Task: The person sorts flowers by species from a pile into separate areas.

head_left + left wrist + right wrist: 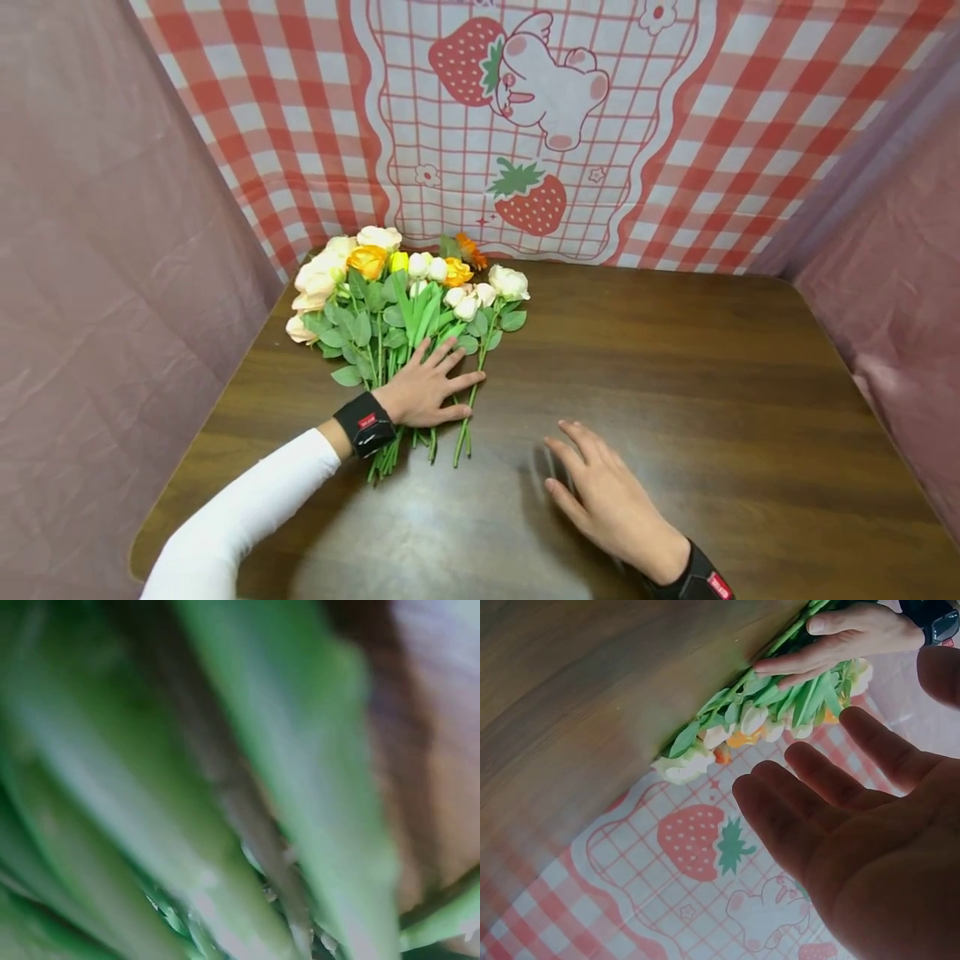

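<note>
A bunch of long-stemmed flowers (356, 325) lies on the table at the left, with cream, white, yellow and orange blooms at the far end. My left hand (431, 390) rests across the stems with its fingers spread, palm down. The left wrist view shows thick green stems (315, 787) close up and blurred. A white rose (508, 283) forms the bunch's right edge, its stem running under the left fingertips. My right hand (611, 500) is held to the right of the bunch, apart from it, fingers extended and holding nothing. Its palm side shows in the right wrist view.
The brown wooden table (675, 375) stretches off to the right. Behind it hangs a red-and-white checked cloth (750, 125) with strawberry prints, close to the flower heads. Pink curtains (97, 250) flank both sides.
</note>
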`<state>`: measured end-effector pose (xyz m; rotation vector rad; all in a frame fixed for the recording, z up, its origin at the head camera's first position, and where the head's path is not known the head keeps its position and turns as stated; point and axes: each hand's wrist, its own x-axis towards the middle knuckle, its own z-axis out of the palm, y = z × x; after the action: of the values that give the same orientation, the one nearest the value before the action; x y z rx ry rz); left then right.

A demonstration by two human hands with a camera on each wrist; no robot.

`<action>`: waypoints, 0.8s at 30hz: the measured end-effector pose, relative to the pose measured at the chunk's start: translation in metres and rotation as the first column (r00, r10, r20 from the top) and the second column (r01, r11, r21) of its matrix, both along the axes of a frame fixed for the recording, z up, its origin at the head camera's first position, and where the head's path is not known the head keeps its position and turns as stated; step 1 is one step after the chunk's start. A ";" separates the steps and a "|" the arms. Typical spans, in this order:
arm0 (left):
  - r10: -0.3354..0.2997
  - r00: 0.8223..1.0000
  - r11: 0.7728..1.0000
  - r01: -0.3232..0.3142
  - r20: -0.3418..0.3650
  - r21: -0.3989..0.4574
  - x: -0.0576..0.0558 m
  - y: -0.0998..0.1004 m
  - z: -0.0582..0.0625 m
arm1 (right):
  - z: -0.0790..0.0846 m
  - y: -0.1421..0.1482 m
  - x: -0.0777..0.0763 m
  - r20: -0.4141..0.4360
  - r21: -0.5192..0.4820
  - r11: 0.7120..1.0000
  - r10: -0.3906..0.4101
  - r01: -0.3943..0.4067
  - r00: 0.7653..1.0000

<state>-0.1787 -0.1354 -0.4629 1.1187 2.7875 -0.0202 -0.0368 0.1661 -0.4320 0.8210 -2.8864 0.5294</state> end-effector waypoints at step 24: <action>0.013 1.000 0.998 -0.012 -0.015 0.067 -0.006 -0.046 0.000 | -0.006 -0.012 0.005 -0.061 -0.006 1.000 0.026 -0.026 0.998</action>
<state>-0.1845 -0.1818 -0.4628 1.1206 2.8280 0.0673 -0.0316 0.1543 -0.4377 0.8596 -2.8205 0.5073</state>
